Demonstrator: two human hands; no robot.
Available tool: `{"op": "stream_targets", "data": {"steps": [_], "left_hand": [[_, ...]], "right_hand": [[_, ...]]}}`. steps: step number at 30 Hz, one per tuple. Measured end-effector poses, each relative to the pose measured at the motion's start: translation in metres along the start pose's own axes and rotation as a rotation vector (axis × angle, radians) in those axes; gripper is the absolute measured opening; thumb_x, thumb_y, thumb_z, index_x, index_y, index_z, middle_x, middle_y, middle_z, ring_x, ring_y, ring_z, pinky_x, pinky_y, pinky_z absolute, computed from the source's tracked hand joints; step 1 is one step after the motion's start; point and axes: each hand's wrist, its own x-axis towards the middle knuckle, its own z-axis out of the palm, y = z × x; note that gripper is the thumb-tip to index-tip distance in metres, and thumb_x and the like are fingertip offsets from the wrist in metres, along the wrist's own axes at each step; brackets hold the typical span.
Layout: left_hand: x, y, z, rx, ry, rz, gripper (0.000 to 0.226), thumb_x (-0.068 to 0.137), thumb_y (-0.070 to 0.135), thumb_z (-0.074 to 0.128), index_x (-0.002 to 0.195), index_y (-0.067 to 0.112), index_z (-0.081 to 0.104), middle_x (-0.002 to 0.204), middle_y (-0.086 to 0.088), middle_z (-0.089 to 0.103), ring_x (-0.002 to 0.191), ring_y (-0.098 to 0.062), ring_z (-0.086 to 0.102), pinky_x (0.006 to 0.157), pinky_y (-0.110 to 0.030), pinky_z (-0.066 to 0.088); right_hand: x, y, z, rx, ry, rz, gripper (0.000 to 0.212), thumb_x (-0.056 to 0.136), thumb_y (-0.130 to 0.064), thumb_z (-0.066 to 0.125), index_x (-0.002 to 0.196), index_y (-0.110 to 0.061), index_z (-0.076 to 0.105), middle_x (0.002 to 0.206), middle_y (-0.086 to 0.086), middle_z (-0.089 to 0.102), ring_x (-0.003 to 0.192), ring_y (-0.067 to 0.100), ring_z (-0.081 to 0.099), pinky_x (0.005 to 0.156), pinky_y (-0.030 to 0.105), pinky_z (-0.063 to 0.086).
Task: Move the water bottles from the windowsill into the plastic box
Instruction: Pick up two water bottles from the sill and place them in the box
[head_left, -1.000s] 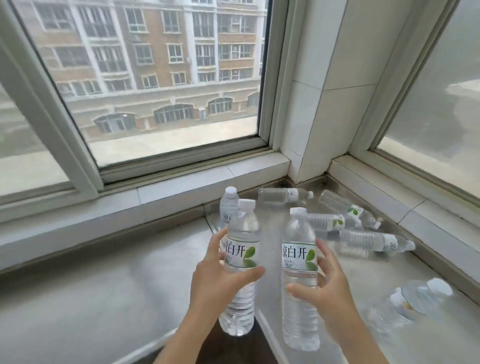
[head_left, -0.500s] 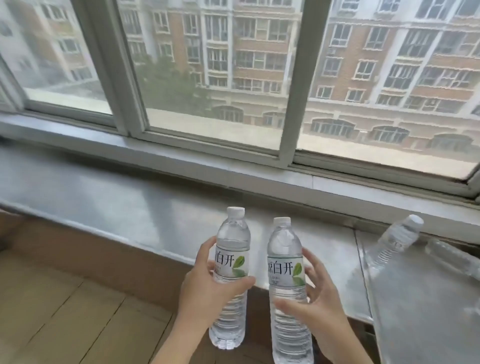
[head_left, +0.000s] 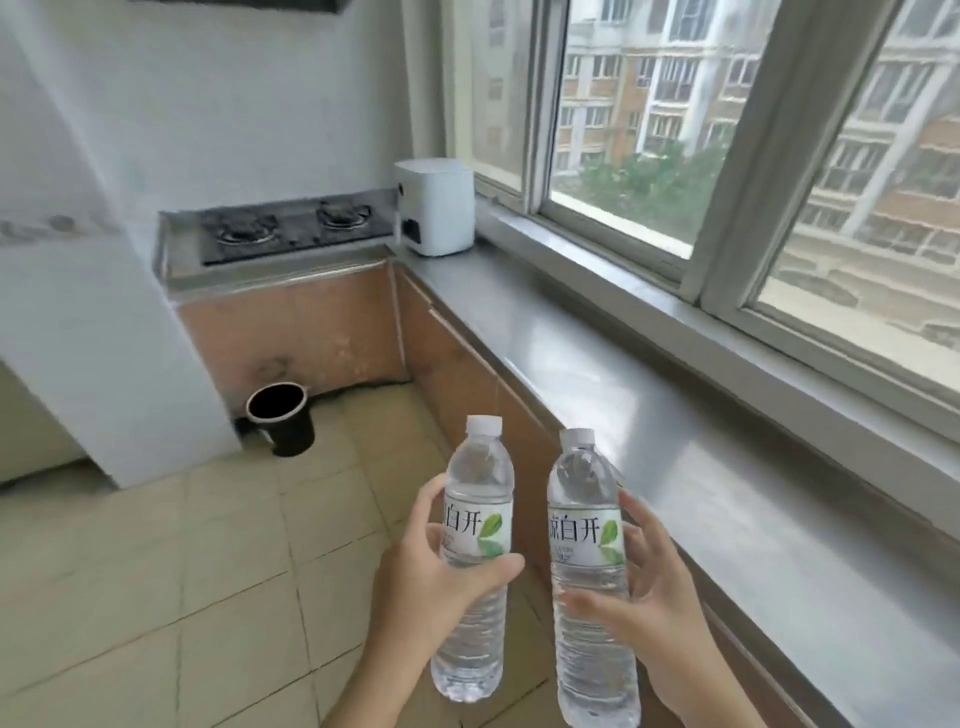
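I hold two clear water bottles upright in front of me, each with a white cap and a white label with green leaves. My left hand (head_left: 421, 587) grips the left bottle (head_left: 475, 530) around its label. My right hand (head_left: 649, 603) grips the right bottle (head_left: 587, 540) around its middle. Both bottles hang over the tiled floor, just left of the long grey windowsill (head_left: 649, 415). The plastic box and the other bottles are out of view.
A gas hob (head_left: 291, 231) sits on the counter at the far end, with a white appliance (head_left: 434, 205) beside it on the sill. A black bin (head_left: 283, 418) stands on the beige tiled floor (head_left: 156, 571) by a white wall corner. Windows run along the right.
My view has swung left, away from the corner where the other bottles lay, toward the hob and the floor. Both hands still carry the same two bottles upright.
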Motion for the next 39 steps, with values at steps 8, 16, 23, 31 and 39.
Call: {"op": "stream_targets", "data": {"steps": [8,16,23,31,39], "left_hand": [[0.049,-0.047,-0.125,-0.085,0.391,-0.156,0.098,0.040,0.058,0.085,0.125,0.061,0.037,0.090,0.013,0.071,0.082,-0.003,0.068,0.078,-0.037,0.057],[0.114,-0.080,-0.202,-0.137,0.674,-0.268,0.102,0.035,0.061,0.084,0.126,0.058,0.039,0.089,0.011,0.073,0.081,-0.003,0.069,0.080,-0.037,0.057],[0.191,-0.087,-0.268,-0.162,0.881,-0.348,0.089,0.035,0.060,0.083,0.108,0.073,0.033,0.092,0.011,0.072,0.084,-0.003,0.069,0.081,-0.033,0.055],[0.244,-0.128,-0.358,-0.228,1.048,-0.403,0.097,0.038,0.057,0.087,0.123,0.059,0.040,0.091,0.012,0.074,0.087,-0.007,0.070,0.085,-0.041,0.056],[0.298,-0.181,-0.497,-0.218,1.107,-0.427,0.096,0.037,0.058,0.085,0.122,0.059,0.041,0.089,0.012,0.074,0.085,-0.005,0.069,0.080,-0.036,0.056]], "right_hand": [[0.097,-0.010,0.154,-0.038,-0.378,-0.027,0.095,0.051,0.005,0.086,0.115,-0.057,0.053,0.106,-0.007,0.070,0.094,0.022,0.070,0.079,0.050,0.056],[0.194,-0.010,0.277,-0.061,-0.692,-0.049,0.094,0.050,-0.004,0.084,0.124,-0.050,0.050,0.109,0.000,0.069,0.099,0.024,0.068,0.084,0.054,0.054],[0.291,-0.022,0.379,-0.067,-0.908,-0.090,0.094,0.049,-0.005,0.085,0.128,-0.043,0.051,0.114,0.002,0.068,0.103,0.022,0.066,0.088,0.052,0.053],[0.345,-0.018,0.521,-0.068,-1.099,-0.090,0.091,0.048,-0.004,0.085,0.120,-0.050,0.053,0.112,-0.004,0.068,0.097,0.021,0.068,0.081,0.046,0.056],[0.370,-0.005,0.693,-0.072,-1.157,-0.063,0.095,0.035,-0.024,0.089,0.117,-0.056,0.052,0.110,-0.008,0.066,0.098,0.016,0.067,0.075,0.038,0.058]]}}
